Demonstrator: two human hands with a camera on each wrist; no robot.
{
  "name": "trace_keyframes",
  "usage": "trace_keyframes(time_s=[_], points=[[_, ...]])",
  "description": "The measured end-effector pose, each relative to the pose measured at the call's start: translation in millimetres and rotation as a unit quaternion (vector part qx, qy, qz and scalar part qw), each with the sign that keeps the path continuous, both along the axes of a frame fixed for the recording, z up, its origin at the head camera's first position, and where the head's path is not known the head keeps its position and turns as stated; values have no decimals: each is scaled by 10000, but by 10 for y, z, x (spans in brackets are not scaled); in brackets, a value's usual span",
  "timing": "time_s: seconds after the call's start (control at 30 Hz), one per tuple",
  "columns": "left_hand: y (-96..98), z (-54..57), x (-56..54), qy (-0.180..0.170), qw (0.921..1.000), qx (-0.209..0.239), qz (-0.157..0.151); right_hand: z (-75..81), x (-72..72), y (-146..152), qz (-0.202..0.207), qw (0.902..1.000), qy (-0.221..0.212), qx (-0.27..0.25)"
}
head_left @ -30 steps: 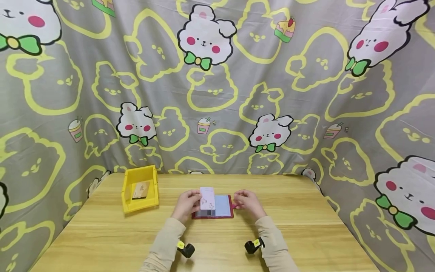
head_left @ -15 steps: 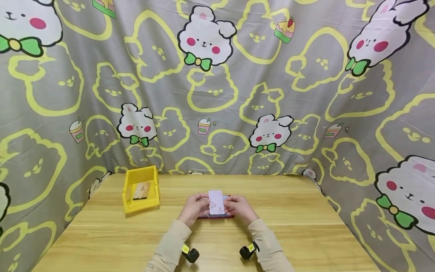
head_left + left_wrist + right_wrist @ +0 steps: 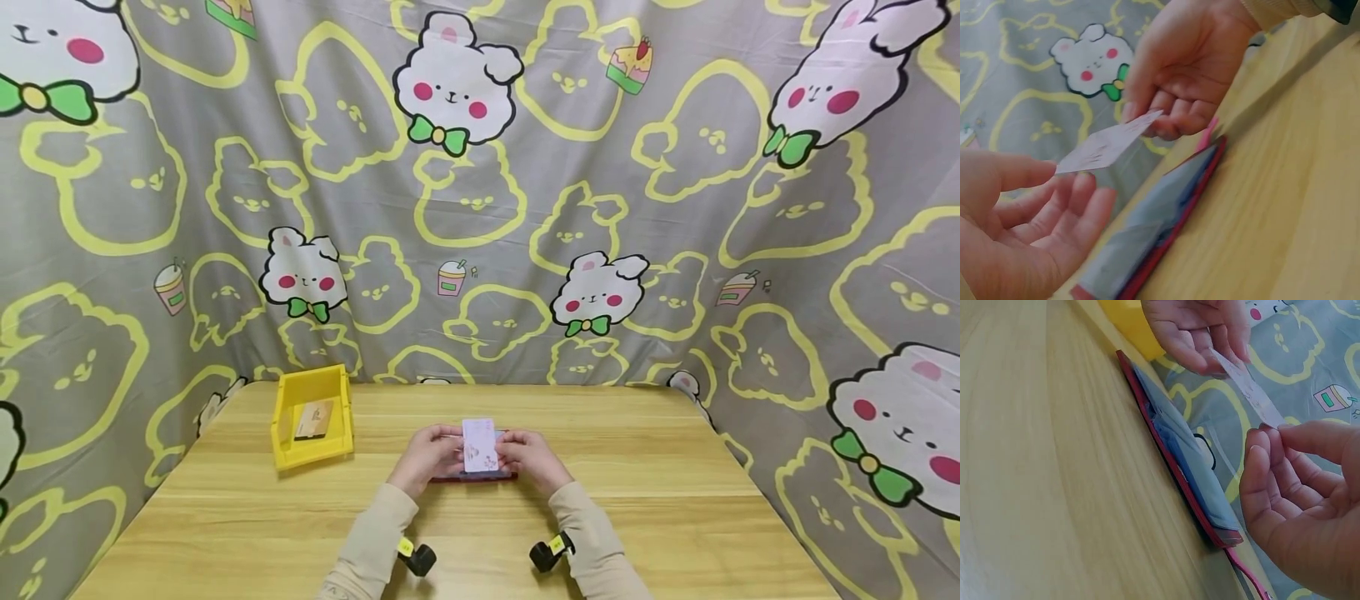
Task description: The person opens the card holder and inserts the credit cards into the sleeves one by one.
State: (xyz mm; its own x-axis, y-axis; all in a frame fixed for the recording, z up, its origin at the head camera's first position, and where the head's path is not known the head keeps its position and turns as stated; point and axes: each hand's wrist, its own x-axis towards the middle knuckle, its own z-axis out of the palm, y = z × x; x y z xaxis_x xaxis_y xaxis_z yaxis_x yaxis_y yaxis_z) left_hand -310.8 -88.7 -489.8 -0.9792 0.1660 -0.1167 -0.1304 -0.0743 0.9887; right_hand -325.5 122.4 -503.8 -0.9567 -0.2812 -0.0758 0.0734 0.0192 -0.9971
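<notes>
A pale pink card [image 3: 478, 446] with a small printed pattern is held between both hands. My left hand [image 3: 1035, 225] pinches one edge with thumb and fingers. At the opposite edge my right hand [image 3: 1304, 481] pinches it the same way. Below the card, an open card holder [image 3: 1175, 447] with a red cover and clear bluish sleeves lies on the table. In the head view the card and hands hide most of the holder. A pink strap [image 3: 1246, 572] sticks out from the holder's right end.
On the wooden table [image 3: 637, 517], a yellow bin [image 3: 279, 454] stands at the back left. A tan card [image 3: 315, 419] with a dark edge lies in it. Behind the table hangs a grey curtain [image 3: 510, 225] with cartoon animals.
My left hand has carried the pink card rightward, over the middle of the holder. My right hand has left the holder's strap side, moved left and taken the card's other edge.
</notes>
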Motion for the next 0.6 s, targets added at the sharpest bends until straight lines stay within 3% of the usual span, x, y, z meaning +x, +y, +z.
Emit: trace_keyframes(time_s=[0.17,0.33,0.6], points=[[-174,36,-12,105,9965,-788,252,0,-20,58,-62,9998,142,-150],[-368,0,-29,208,9831,-1704,636,6,-43,122,-391,9991,104,-146],[-450,-70,-12,312,9589,-2789,407,36,-54,157,-568,9983,60,57]])
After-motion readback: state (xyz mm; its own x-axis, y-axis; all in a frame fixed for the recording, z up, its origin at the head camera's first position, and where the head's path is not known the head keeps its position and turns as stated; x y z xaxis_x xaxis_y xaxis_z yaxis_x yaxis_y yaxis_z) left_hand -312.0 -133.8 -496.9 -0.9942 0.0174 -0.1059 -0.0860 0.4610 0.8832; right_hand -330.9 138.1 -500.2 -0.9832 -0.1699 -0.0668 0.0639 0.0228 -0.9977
